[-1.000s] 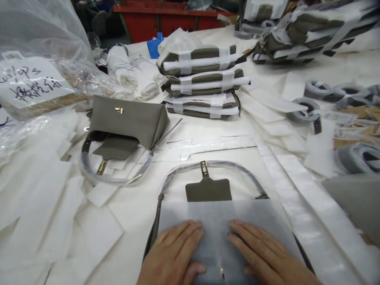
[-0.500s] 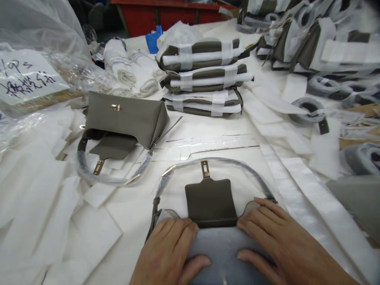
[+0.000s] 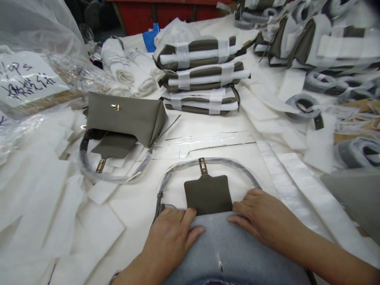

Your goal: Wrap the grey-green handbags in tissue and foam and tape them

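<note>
My left hand (image 3: 172, 231) and right hand (image 3: 263, 213) each pinch the grey panel (image 3: 204, 259) of the near bag (image 3: 221, 237) at its far edge, by the flap (image 3: 208, 196), and an uneven pull from me could, I think, crease it.

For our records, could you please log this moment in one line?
Left hand: at handbag, left of flap | right hand: at handbag, right of flap | flap: open
</note>
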Demonstrator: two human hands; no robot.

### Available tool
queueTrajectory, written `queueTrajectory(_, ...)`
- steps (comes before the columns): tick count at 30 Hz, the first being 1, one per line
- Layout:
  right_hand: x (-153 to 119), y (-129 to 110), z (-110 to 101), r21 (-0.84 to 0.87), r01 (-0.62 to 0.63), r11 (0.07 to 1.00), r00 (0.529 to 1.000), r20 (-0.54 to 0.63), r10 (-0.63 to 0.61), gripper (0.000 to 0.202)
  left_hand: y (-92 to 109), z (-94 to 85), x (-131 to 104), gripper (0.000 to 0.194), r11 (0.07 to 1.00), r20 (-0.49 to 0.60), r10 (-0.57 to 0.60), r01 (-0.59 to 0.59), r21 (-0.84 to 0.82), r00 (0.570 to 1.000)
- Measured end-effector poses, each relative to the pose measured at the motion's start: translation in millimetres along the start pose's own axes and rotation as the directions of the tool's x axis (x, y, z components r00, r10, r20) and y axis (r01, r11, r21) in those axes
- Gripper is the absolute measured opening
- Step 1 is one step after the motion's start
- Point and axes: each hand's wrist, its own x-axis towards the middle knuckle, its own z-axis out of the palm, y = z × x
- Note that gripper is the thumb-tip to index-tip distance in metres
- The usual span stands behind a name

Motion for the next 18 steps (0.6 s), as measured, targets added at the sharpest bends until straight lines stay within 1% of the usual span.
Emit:
queueTrajectory(2, 3, 1, 0, -0.014, 0.019, 1.000, 1.000, -0.010, -0.019, 0.025, 4, 1.1, -1, 0.039, 1.000, -0.009, 0.006, -0.006, 0.026, 1.000)
queueTrajectory(3, 4, 1, 0, -0.025, 0.026, 0.999, 0.999, -0.020, -0.027, 0.026, 6, 1.7, -2, 0.036, 0.999, -0.031, 0.007, -0.005, 0.045, 1.000)
queueTrajectory(4, 4, 2, 0, -0.039, 0.031, 0.999, 0.999, -0.032, -0.032, 0.026, 9, 2.3, -3, 0.034, 0.998, -0.070, 0.007, -0.002, 0.069, 0.997)
queueTrajectory(6, 4, 2, 2, -0.067, 0.039, 0.997, 0.998, -0.047, -0.042, 0.026, 16, 3.7, -7, 0.033, 0.995, -0.190, 0.029, -0.010, 0.096, 0.981)
queueTrajectory(8, 3, 1, 3, -0.083, 0.042, 0.996, 0.998, -0.045, -0.046, 0.024, 22, 4.0, -12, 0.034, 0.993, -0.281, 0.118, -0.105, 0.059, 0.952)
queueTrajectory(9, 2, 1, 4, -0.086, 0.043, 0.995, 0.998, -0.043, -0.047, 0.023, 25, 3.3, -16, 0.034, 0.988, -0.294, 0.153, -0.157, 0.011, 0.943)
queueTrajectory(10, 2, 1, 4, -0.086, 0.044, 0.995, 0.998, -0.041, -0.048, 0.023, 27, 1.9, -19, 0.032, 0.979, -0.272, 0.176, -0.197, -0.051, 0.946)
queueTrajectory(11, 2, 0, 5, -0.087, 0.047, 0.995, 0.998, -0.039, -0.051, 0.023, 29, 0.0, -23, 0.032, 0.971, -0.214, 0.184, -0.211, -0.112, 0.959)
queueTrajectory(12, 1, 0, 5, -0.090, 0.051, 0.995, 0.998, -0.038, -0.054, 0.023, 31, -2.2, -28, 0.039, 0.967, -0.135, 0.179, -0.200, -0.159, 0.974)
queueTrajectory(13, 1, 0, 4, -0.092, 0.054, 0.994, 0.998, -0.035, -0.057, 0.024, 32, -4.2, -32, 0.051, 0.967, -0.054, 0.166, -0.173, -0.186, 0.985)
queueTrajectory(14, 2, 0, 4, -0.091, 0.056, 0.994, 0.998, -0.030, -0.059, 0.025, 33, -5.6, -36, 0.063, 0.968, 0.016, 0.161, -0.155, -0.196, 0.987)
queueTrajectory(15, 2, -1, 3, -0.088, 0.055, 0.995, 0.998, -0.022, -0.057, 0.026, 34, -6.2, -39, 0.071, 0.969, 0.068, 0.169, -0.153, -0.196, 0.983)
queueTrajectory(16, 3, -1, 1, -0.084, 0.052, 0.995, 0.999, -0.009, -0.053, 0.028, 35, -5.9, -42, 0.073, 0.969, 0.092, 0.176, -0.157, -0.190, 0.980)
queueTrajectory(18, 4, -2, -2, -0.079, 0.046, 0.996, 0.999, 0.020, -0.045, 0.031, 37, -3.1, -46, 0.073, 0.971, 0.101, 0.185, -0.165, -0.175, 0.978)
